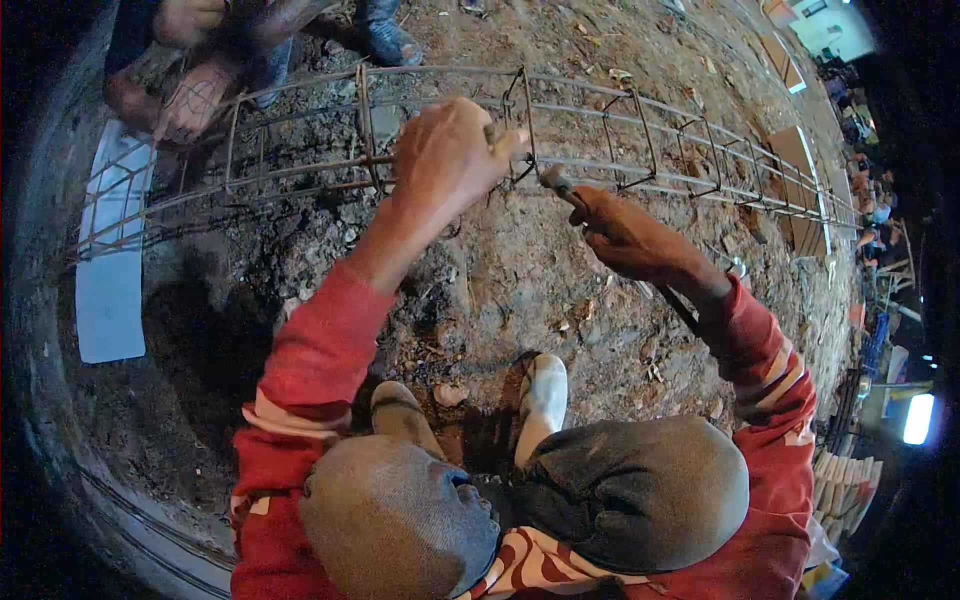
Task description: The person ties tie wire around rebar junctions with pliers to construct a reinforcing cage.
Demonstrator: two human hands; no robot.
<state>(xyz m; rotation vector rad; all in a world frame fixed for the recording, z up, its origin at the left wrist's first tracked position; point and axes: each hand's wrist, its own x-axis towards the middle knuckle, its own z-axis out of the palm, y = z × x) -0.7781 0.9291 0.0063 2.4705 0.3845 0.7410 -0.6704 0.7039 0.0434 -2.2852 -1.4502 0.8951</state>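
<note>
A long rebar cage [585, 163] made of thin bars and square stirrups runs across the view in front of me. My left hand [447, 150] is closed over its bars, thumb pointing at a stirrup [527, 105]; what the fingers grip is hidden. Just right of that stirrup, my right hand [630, 235] is wrapped around metal pincers [562, 186]. Their head points at the lower corner of the stirrup, and the handles run back under my wrist.
Another person's hands [190, 105] are at the cage's left end, with a boot [390, 40] behind it. A pale board [110, 310] lies under the left end, another board [795, 170] under the right. Rough dirt [620, 345] surrounds my feet [545, 395].
</note>
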